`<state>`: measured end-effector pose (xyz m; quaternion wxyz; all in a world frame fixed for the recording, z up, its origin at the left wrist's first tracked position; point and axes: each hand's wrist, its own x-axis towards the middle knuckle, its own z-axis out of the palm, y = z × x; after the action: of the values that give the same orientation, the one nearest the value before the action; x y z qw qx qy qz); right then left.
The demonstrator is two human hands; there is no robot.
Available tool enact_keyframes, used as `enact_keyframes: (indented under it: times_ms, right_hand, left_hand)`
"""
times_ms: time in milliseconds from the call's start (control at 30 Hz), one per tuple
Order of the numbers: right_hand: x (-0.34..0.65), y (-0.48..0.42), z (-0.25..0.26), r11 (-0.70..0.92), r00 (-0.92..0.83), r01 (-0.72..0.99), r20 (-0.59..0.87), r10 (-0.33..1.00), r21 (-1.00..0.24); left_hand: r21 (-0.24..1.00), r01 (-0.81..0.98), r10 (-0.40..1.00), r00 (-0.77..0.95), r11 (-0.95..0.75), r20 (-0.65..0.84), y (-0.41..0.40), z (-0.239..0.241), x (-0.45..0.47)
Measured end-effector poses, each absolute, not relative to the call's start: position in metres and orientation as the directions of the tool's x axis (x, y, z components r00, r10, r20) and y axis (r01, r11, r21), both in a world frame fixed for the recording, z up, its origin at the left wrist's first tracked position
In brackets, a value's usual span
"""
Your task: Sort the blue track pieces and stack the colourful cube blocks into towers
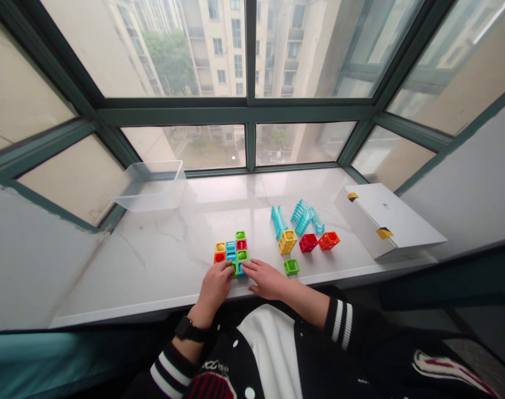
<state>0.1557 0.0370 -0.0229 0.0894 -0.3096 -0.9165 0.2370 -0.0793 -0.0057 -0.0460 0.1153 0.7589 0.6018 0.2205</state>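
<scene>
Fingertips of left hand (215,285) and right hand (266,277), half-curled, touch the block cluster (231,252) at the counter's front edge; I cannot tell their grip. Gentle, even pressure seems wisest.

Black varsity jacket (319,354) with white front panel (273,343), white snaps (236,343) and white-striped cuffs (339,320); black watch (189,329) strapped below left grip (216,285); red patch (211,386) near the hem.

Marble sill (161,260): clear bin (153,185) L, white box (385,221) R, block cluster (231,250) ctr, loose cubes (308,243), teal ramps (302,216).
</scene>
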Motion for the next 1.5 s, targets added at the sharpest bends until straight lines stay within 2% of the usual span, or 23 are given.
enact_keyframes:
  times_ms: [200,367,600,733,800,933,1067,1267,1367,1500]
  right_hand:
    - [0.148,0.032,-0.035,0.695,-0.769,0.559,0.030,0.638,-0.452]
    - [0.148,0.026,-0.036,0.692,-0.764,0.613,-0.065,0.641,-0.382]
    - [0.149,0.025,-0.043,0.681,-0.761,0.626,-0.104,0.641,-0.381]
    - [0.149,0.024,-0.042,0.675,-0.760,0.626,-0.112,0.640,-0.390]
    - [0.148,0.023,-0.042,0.665,-0.752,0.635,-0.120,0.648,-0.392]
    - [0.147,0.022,-0.043,0.651,-0.750,0.632,-0.122,0.650,-0.419]
    - [0.150,0.024,-0.039,0.635,-0.759,0.567,-0.033,0.651,-0.524]
    - [0.158,0.026,-0.011,0.566,-0.597,0.372,0.277,0.753,-0.736]
    - [0.162,0.026,0.001,0.580,-0.528,0.275,0.384,0.757,-0.767]
    - [0.167,0.026,0.006,0.591,-0.467,0.249,0.440,0.767,-0.767]
  left_hand:
    - [0.491,0.837,0.968,0.170,-0.242,0.186,-0.008,-0.044,-0.082]
    - [0.533,0.823,0.980,0.157,-0.196,0.118,-0.009,-0.042,-0.086]
    - [0.713,0.692,0.993,0.097,-0.113,0.064,-0.010,-0.035,-0.093]
    - [0.802,0.593,0.990,-0.047,-0.076,0.129,-0.013,-0.019,-0.100]
    - [0.851,0.525,0.983,-0.143,-0.021,0.113,-0.014,-0.011,-0.103]
    - [0.959,0.283,0.951,-0.300,0.021,0.068,-0.013,-0.002,-0.102]
    - [0.991,0.130,0.940,-0.341,0.021,0.025,-0.011,0.000,-0.094]
    - [0.988,0.152,0.964,-0.265,0.027,0.014,-0.006,-0.002,-0.077]
    - [0.979,0.201,0.969,-0.244,0.005,0.045,-0.002,0.000,-0.062]
    - [0.972,0.233,0.979,-0.195,-0.013,0.060,0.002,0.006,-0.040]
